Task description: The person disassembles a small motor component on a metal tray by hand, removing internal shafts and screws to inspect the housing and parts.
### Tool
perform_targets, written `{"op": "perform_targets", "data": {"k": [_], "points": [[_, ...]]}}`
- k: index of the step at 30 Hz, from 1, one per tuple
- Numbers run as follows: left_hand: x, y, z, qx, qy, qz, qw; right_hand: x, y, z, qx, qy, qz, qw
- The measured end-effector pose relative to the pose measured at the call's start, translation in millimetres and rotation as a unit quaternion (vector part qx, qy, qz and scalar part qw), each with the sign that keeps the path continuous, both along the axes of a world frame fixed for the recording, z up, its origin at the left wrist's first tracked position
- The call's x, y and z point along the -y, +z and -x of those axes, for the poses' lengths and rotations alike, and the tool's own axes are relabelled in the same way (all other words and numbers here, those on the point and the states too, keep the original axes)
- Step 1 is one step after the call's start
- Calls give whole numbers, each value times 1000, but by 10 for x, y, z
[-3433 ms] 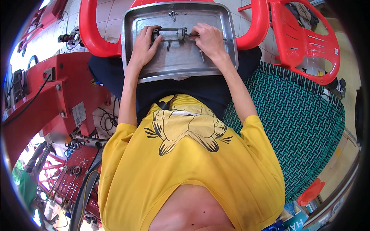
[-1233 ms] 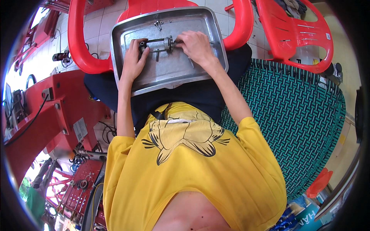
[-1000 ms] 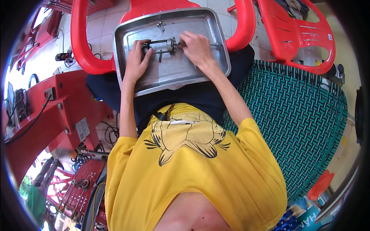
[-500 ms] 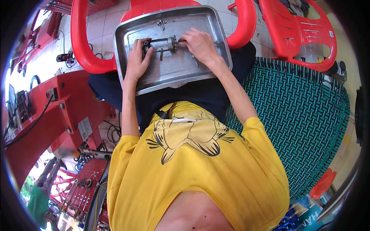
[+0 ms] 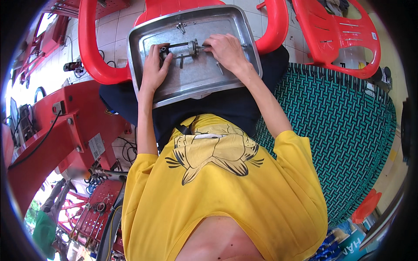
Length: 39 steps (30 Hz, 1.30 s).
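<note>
Head view, metal part (image 5: 183, 47) between both hands' fingers (image 5: 162, 51), over tray (image 5: 196, 82)

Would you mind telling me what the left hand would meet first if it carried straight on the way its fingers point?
The left hand already touches the dark metal part; beyond, probably the tray's far wall.

Metal assembly (image 5: 180, 48): both ends covered by left hand (image 5: 154, 69) and right hand (image 5: 226, 50); make-up too small to tell.
Small pins (image 5: 180, 28): kind unclear.
Red chair (image 5: 337, 35): cut by top edge.
</note>
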State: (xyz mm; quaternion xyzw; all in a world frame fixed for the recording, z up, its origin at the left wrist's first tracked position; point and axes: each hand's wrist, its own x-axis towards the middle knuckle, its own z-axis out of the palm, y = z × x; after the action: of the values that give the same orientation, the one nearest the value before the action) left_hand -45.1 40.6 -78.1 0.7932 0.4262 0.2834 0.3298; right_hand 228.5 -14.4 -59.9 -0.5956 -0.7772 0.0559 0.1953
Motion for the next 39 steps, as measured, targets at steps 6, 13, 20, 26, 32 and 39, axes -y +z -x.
{"op": "perform_targets", "data": {"k": [6, 13, 20, 26, 32, 39], "points": [[-12, -10, 6, 6, -6, -14, 1000, -18, 55, 111, -23, -47, 6, 999], [-27, -23, 20, 0, -2, -2, 1000, -16, 52, 53, -29, -22, 49, 998], [-8, -5, 11, -7, -7, -23, 1000, -2, 35, 131, -45, -76, 44, 995], [0, 25, 12, -11, -4, -17, 1000, 24, 92, 112, -56, -38, 56, 996], [31, 61, -30, -16, 5, -29, 999, -26, 15, 130, -41, -61, 20, 997], [53, 94, -35, -31, 9, -41, 999, 4, 98, 181, -67, -82, 61, 992]]}}
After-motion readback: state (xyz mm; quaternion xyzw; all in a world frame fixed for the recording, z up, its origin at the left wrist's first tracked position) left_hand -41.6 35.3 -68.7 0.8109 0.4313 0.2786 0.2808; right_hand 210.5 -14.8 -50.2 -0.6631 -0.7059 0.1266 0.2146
